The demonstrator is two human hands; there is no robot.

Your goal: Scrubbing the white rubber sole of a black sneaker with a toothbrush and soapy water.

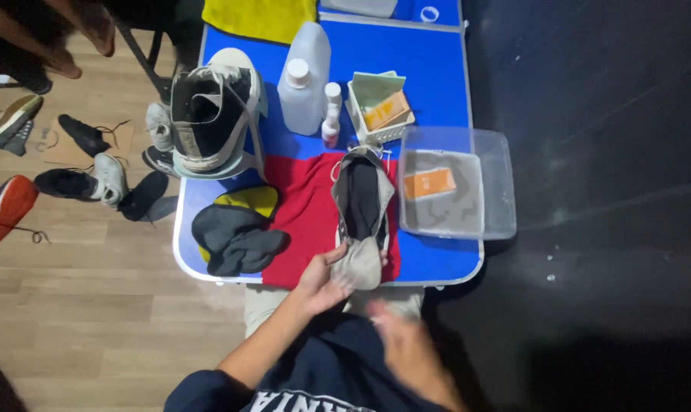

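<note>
Shoe-cleaning spot, folding table (437,69) with bottles (303,72), shoes (78,183) across wooden floor (94,305)

At twelve o'clock we see a white bottle (304,76); at three, a clear tub (458,183); at nine, dark insoles (235,236).

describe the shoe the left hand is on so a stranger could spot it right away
On the blue folding table, find the red cloth at the near edge. The beige shoe lies on it, its near end gripped by the left hand. Unlike the dark sneakers at the table's left, it is pale and lies alone.
</note>
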